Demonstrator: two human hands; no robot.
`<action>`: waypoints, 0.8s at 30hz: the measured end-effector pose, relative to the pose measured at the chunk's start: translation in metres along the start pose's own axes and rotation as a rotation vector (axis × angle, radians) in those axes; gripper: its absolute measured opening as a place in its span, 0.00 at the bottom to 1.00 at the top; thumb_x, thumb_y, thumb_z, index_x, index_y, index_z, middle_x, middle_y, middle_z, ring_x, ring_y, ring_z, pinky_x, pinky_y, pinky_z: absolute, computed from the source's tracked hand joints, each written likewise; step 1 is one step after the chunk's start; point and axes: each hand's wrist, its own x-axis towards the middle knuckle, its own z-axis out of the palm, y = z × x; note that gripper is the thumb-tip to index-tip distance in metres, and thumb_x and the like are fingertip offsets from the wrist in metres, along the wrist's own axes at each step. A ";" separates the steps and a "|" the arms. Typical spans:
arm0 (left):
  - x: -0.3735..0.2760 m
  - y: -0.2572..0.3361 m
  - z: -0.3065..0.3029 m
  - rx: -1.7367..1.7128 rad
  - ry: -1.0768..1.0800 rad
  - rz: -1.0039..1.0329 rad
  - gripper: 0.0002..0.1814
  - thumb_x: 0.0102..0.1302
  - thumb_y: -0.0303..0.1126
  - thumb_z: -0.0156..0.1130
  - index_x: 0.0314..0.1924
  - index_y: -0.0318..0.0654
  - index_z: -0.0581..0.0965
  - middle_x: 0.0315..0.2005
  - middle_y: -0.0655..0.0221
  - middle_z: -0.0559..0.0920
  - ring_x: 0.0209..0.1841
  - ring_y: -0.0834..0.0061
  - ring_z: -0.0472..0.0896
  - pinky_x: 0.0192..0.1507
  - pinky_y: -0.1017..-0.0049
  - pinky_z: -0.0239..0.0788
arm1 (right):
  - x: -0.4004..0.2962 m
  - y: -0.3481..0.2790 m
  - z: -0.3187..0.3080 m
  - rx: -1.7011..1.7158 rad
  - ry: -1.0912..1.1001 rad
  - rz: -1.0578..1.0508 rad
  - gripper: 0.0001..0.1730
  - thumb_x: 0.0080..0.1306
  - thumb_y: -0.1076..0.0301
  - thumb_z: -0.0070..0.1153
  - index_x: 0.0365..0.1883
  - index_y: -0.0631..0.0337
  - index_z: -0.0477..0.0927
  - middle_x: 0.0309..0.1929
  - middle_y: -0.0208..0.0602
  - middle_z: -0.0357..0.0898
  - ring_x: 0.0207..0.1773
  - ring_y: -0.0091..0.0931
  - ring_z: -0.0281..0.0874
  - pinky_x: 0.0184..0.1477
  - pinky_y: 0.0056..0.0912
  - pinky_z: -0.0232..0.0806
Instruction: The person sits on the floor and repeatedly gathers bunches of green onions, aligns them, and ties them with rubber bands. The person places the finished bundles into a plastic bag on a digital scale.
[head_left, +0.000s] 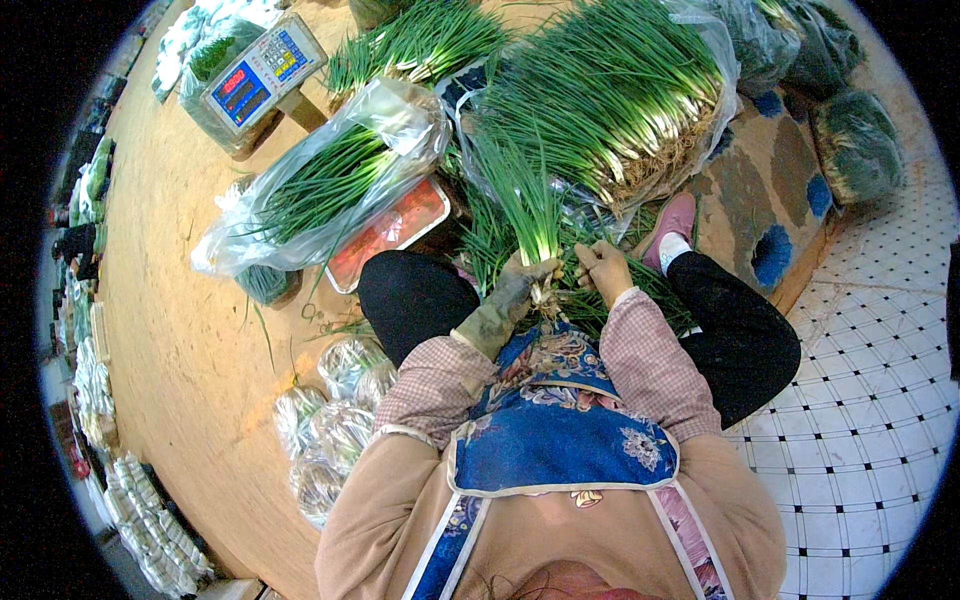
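Observation:
My left hand (514, 289), in a grey-green work glove, grips a small bunch of green onions (538, 232) low on the white stems. The bunch stands with its green tops pointing away from me and its roots toward my apron. My right hand (604, 270) is bare and sits just right of the stems, with its fingers curled; whether something thin is pinched in them is unclear. Loose green leaves (581, 311) lie under both hands, between my legs. Beyond the hands, a large pile of green onions (600, 90) rests on clear plastic sheeting, roots toward the right.
On the left, a bagged bundle of green onions (330, 180) lies across a red-topped scale platform (394, 232). A digital scale display (262, 75) stands behind it. Several small bagged bundles (337, 420) sit by my left side. Filled bags (855, 146) stand far right, beside white tiled floor (847, 420).

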 end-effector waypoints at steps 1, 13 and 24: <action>-0.002 0.000 0.008 0.019 -0.009 -0.008 0.13 0.57 0.28 0.57 0.42 0.33 0.69 0.33 0.65 0.77 0.30 0.74 0.79 0.23 0.78 0.74 | -0.004 -0.001 -0.004 -0.028 0.024 -0.019 0.12 0.62 0.63 0.49 0.27 0.62 0.66 0.20 0.30 0.67 0.20 0.20 0.61 0.22 0.25 0.58; -0.009 0.005 0.018 0.080 -0.093 -0.039 0.17 0.62 0.41 0.50 0.44 0.37 0.69 0.29 0.67 0.77 0.27 0.74 0.77 0.24 0.72 0.75 | 0.024 0.025 -0.008 -0.041 0.056 -0.277 0.19 0.56 0.59 0.56 0.37 0.67 0.74 0.33 0.34 0.75 0.34 0.24 0.68 0.41 0.25 0.60; -0.003 0.002 0.011 0.111 -0.065 0.062 0.13 0.59 0.37 0.56 0.41 0.38 0.71 0.28 0.70 0.76 0.28 0.76 0.76 0.28 0.77 0.71 | -0.003 0.026 0.023 -0.999 0.054 -1.004 0.16 0.55 0.73 0.45 0.44 0.63 0.71 0.46 0.47 0.70 0.51 0.39 0.66 0.54 0.37 0.58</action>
